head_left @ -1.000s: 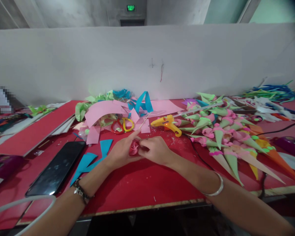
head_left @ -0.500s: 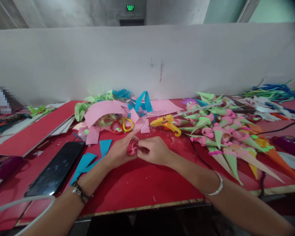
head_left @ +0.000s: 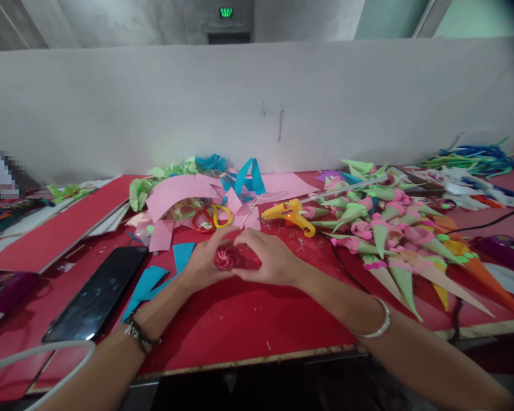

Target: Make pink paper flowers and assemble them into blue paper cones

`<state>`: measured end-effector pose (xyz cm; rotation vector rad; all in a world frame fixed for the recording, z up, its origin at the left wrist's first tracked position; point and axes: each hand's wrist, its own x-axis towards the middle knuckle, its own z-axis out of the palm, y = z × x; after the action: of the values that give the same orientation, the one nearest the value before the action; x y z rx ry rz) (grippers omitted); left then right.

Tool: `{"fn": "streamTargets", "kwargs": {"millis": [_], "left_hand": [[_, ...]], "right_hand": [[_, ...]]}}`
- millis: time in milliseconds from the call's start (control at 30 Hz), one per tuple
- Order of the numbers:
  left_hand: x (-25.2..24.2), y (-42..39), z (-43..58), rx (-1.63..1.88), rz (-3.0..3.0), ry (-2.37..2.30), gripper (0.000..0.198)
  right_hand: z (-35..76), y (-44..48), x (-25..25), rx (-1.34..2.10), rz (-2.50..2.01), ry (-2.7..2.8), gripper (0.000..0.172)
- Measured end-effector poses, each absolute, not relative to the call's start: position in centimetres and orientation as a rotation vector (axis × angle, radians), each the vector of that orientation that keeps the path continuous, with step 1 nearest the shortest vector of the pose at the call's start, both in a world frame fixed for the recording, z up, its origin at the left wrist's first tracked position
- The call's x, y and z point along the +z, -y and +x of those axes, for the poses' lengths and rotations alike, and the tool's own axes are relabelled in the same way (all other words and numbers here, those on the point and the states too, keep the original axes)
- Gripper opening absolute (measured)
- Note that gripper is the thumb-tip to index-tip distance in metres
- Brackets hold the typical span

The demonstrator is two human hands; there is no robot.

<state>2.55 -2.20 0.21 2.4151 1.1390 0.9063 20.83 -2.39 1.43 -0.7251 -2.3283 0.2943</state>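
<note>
A small pink-and-red paper swirl [head_left: 227, 258], its folds curling round a centre, sits in my left hand [head_left: 203, 265], between the thumb and the curled fingers. My right hand [head_left: 269, 258] is beside it on the right, thumb and fingers apart in a C shape. The right thumb tip comes up to the swirl's lower edge; whether it touches, I cannot tell. Just beyond the hands lie a yellow glue gun [head_left: 289, 216] and scissors [head_left: 214, 218] with red and yellow handles. Blue paper pieces [head_left: 148, 288] lie left of my left wrist.
A black phone [head_left: 98, 294] lies at the left on the red table [head_left: 248, 337]. Pink paper sheets [head_left: 182, 194] and crumpled green paper are piled at the back. Several paper cones [head_left: 405, 282] with pink parts heap up at the right, near a black cord [head_left: 346, 268]. A white partition [head_left: 197, 108] stands behind.
The fingers of my right hand have come off the swirl's right side and spread apart. The swirl has shifted slightly left and shows more fully in my left hand.
</note>
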Motion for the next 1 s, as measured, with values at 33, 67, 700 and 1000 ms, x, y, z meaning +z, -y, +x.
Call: {"fn": "streamTargets", "kwargs": {"millis": [33, 67, 700, 1000], "left_hand": [[0.09, 2.18, 2.51, 0.915, 2.405, -1.144, 0.074], [-0.04, 2.15, 2.46, 0.924, 2.409, -1.146, 0.079], [-0.17, 2.25, 2.59, 0.691, 2.522, -1.149, 0.086], [-0.04, 1.66, 2.79, 1.017, 2.484, -1.055, 0.092]], "right_hand": [[20.78, 2.4, 1.47, 0.324, -0.705, 2.349, 0.036], [20.72, 2.43, 1.5, 0.348, -0.686, 2.369, 0.038], [20.09, 2.67, 1.11, 0.386, -0.674, 2.481, 0.029], [20.45, 2.1, 0.95, 0.315, -0.794, 2.24, 0.022]]}}
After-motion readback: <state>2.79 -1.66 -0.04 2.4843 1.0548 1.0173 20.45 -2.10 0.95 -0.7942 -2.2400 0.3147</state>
